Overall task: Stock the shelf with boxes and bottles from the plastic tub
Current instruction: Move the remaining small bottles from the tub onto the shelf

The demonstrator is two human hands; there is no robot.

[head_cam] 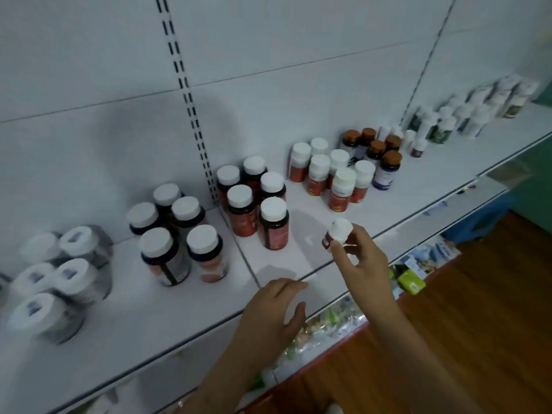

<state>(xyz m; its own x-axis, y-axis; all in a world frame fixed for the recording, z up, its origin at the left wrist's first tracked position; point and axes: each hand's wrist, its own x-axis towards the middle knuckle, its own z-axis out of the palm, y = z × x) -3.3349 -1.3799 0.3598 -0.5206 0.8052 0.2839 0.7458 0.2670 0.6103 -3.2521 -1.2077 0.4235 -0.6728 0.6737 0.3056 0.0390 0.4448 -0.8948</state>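
1. A white shelf (185, 312) backed by a white panel wall carries clusters of capped bottles along its length.
2. The left hand (268, 318) hovers over the shelf's front edge, fingers loosely curled, holding nothing.
3. The right hand (361, 261) pinches a small white-capped bottle (336, 234) just above the shelf's front, tilted, right of the dark red bottles (257, 210).

A long white shelf (179, 312) holds groups of bottles. The dark bottles with red labels (254, 201) stand in the middle. Left of them are bigger dark bottles (176, 234), then blurry jars (56, 279). Right of them stand small red bottles (331, 174), then brown-capped bottles (376, 153), then white bottles (460, 121) far off.
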